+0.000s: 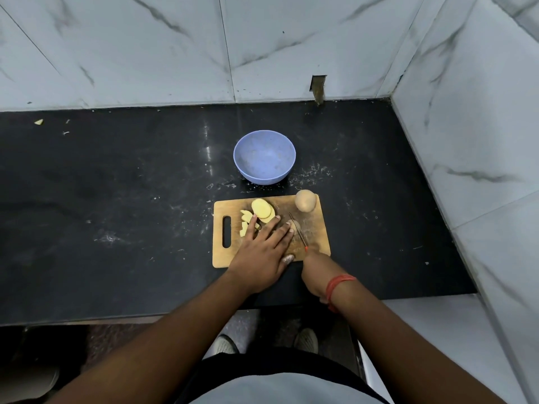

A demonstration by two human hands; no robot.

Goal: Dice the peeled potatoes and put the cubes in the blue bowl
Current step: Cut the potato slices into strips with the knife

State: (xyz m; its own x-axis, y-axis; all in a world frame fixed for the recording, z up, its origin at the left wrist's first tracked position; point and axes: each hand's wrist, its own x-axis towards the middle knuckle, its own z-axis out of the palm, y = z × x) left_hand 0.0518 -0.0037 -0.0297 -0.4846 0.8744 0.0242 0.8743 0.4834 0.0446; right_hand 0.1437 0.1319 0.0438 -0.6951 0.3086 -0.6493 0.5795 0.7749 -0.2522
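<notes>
Midway through slicing: left hand (264,248) flat, fingers straight beside potato slices (263,210); right hand (313,268) seemingly gripping knife (298,229). Next, crosscuts; blue bowl (264,156) at twelve o'clock.

A black stone countertop (116,199) runs across the view, its polished surface dusted with pale smudges and small crumbs, with streaks of reflected light near the middle. Behind it rises a wall of large white marble-look tiles (145,48) veined in grey, and a second tiled wall (481,126) meets it at the right, forming a corner. A small rectangular cut-out (318,87) with brownish staining sits low in the back wall. Below the counter's front edge, a dim speckled floor (245,325) shows.
</notes>
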